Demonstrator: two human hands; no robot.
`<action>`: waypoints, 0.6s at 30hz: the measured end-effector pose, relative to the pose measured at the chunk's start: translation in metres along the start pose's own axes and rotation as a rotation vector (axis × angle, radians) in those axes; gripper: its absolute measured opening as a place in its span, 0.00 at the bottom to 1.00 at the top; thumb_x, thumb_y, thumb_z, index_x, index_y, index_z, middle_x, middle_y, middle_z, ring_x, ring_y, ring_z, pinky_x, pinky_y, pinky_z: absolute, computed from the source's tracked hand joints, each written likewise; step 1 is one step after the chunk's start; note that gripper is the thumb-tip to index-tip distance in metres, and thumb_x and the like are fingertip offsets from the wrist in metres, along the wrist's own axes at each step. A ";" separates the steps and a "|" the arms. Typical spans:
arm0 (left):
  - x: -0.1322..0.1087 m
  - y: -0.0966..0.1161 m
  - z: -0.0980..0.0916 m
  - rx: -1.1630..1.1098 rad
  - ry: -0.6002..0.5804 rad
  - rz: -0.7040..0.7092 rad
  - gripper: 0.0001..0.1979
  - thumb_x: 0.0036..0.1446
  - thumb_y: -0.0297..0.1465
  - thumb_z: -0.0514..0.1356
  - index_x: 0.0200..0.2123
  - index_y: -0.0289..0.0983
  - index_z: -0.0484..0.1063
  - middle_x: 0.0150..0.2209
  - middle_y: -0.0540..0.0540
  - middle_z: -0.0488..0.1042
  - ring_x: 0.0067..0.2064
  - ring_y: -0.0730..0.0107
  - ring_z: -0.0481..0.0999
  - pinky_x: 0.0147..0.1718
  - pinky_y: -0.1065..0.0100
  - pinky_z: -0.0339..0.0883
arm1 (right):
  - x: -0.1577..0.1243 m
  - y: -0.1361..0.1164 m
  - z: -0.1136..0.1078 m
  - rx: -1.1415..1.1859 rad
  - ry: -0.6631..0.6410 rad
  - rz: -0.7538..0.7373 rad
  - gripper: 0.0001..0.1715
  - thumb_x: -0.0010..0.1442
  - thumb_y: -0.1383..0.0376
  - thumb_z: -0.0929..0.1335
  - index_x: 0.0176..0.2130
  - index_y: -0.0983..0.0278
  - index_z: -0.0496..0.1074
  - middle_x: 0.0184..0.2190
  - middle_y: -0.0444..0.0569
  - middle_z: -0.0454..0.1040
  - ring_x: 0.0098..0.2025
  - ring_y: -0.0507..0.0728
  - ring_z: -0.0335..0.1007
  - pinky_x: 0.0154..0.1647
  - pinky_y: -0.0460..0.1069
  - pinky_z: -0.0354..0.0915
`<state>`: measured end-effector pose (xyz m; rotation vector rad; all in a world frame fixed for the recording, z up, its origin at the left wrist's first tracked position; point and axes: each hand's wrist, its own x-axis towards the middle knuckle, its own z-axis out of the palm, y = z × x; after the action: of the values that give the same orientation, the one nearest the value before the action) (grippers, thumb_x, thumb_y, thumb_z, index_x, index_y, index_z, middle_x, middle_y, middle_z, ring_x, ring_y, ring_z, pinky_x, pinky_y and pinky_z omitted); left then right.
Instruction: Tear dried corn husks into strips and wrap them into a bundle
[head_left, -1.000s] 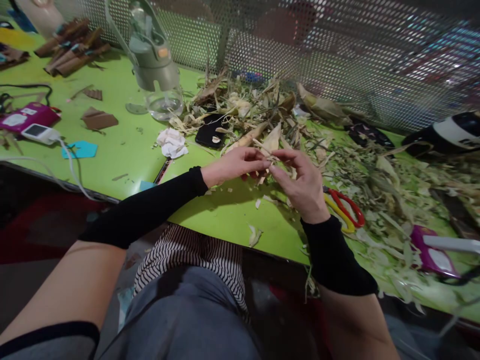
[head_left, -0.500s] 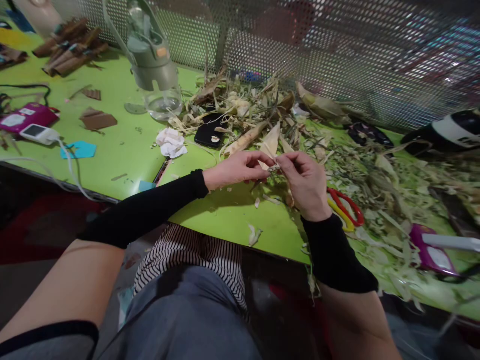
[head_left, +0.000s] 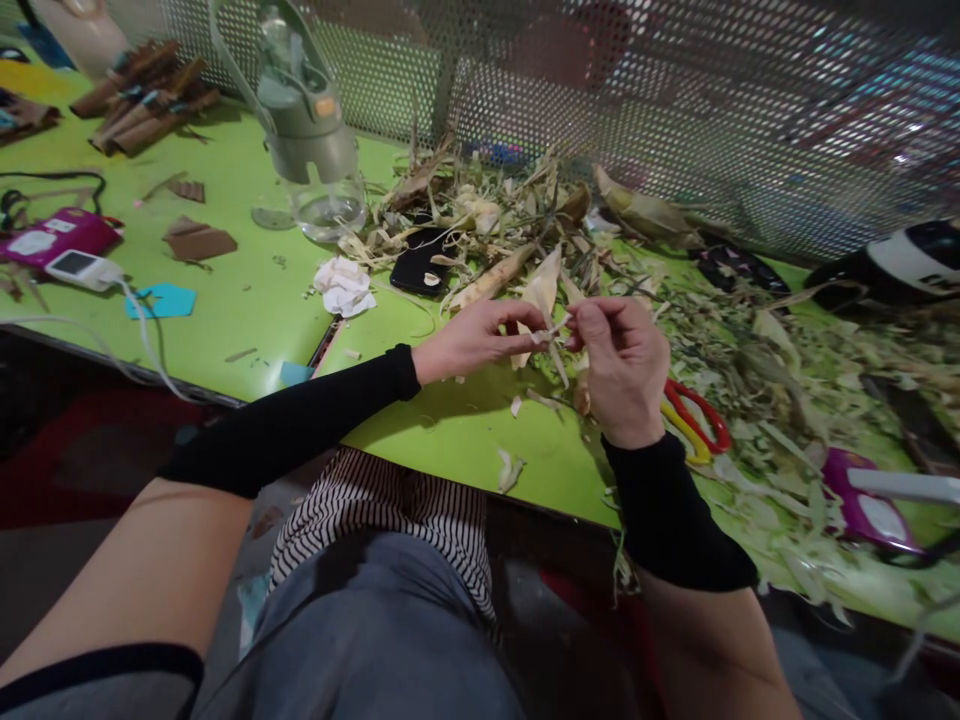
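My left hand [head_left: 487, 338] is closed in a pinch on a small twisted piece of corn husk [head_left: 551, 334] above the front of the green table. Close beside it, my right hand [head_left: 624, 365] pinches the other end of the piece between thumb and fingers. A thin strip hangs down between the hands. Just behind them a pale pointed corn husk [head_left: 541, 283] lies on the pile of dried husks [head_left: 480, 210]. Scissors with red and yellow handles [head_left: 697, 418] rest right of my right wrist, partly under husk scraps.
A water bottle [head_left: 311, 150], a black phone [head_left: 421, 262] and crumpled tissue [head_left: 343, 287] stand or lie left of the pile. Purple devices [head_left: 64, 237] sit at the left and right, with cables. Husk shreds [head_left: 780, 370] cover the right side. A perforated metal panel [head_left: 525, 90] rises behind.
My right hand has moved slightly right, away from my left, and the husk piece between them shows more. My left hand has stayed nearly in place.
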<state>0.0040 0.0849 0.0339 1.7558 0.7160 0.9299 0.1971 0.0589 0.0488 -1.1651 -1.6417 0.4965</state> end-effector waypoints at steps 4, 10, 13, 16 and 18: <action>0.000 0.002 0.001 -0.082 -0.044 -0.136 0.09 0.67 0.36 0.62 0.43 0.35 0.73 0.33 0.49 0.75 0.31 0.77 0.71 0.36 0.70 0.67 | 0.001 0.000 -0.003 -0.059 0.009 0.003 0.22 0.67 0.43 0.70 0.39 0.57 0.76 0.31 0.45 0.77 0.28 0.54 0.73 0.31 0.51 0.72; 0.005 0.007 -0.027 0.329 0.091 -0.192 0.13 0.69 0.36 0.58 0.33 0.36 0.71 0.31 0.49 0.72 0.32 0.73 0.68 0.36 0.68 0.61 | 0.010 0.007 -0.012 -0.126 0.141 -0.036 0.21 0.68 0.43 0.69 0.38 0.57 0.75 0.30 0.46 0.76 0.28 0.54 0.70 0.30 0.53 0.69; 0.005 0.006 -0.044 0.663 0.153 -0.236 0.13 0.64 0.33 0.59 0.27 0.37 0.68 0.28 0.49 0.69 0.32 0.70 0.64 0.36 0.65 0.55 | 0.016 0.013 -0.014 -0.088 0.188 -0.033 0.20 0.67 0.45 0.70 0.37 0.58 0.74 0.30 0.46 0.75 0.26 0.53 0.68 0.29 0.53 0.68; 0.004 0.002 -0.055 0.768 0.153 -0.275 0.14 0.60 0.34 0.61 0.23 0.39 0.65 0.24 0.50 0.65 0.30 0.70 0.61 0.34 0.65 0.52 | 0.024 0.019 -0.019 -0.042 0.233 -0.026 0.17 0.64 0.48 0.72 0.36 0.58 0.73 0.29 0.45 0.74 0.25 0.53 0.67 0.30 0.52 0.68; 0.004 0.001 -0.059 0.766 0.161 -0.269 0.13 0.56 0.34 0.62 0.23 0.39 0.64 0.24 0.50 0.66 0.30 0.70 0.61 0.33 0.65 0.51 | 0.029 0.023 -0.026 -0.052 0.256 -0.032 0.15 0.62 0.50 0.72 0.37 0.58 0.74 0.30 0.45 0.75 0.26 0.53 0.68 0.31 0.53 0.69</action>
<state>-0.0434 0.1168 0.0487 2.1625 1.5192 0.6495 0.2299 0.0889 0.0560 -1.1866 -1.4567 0.2722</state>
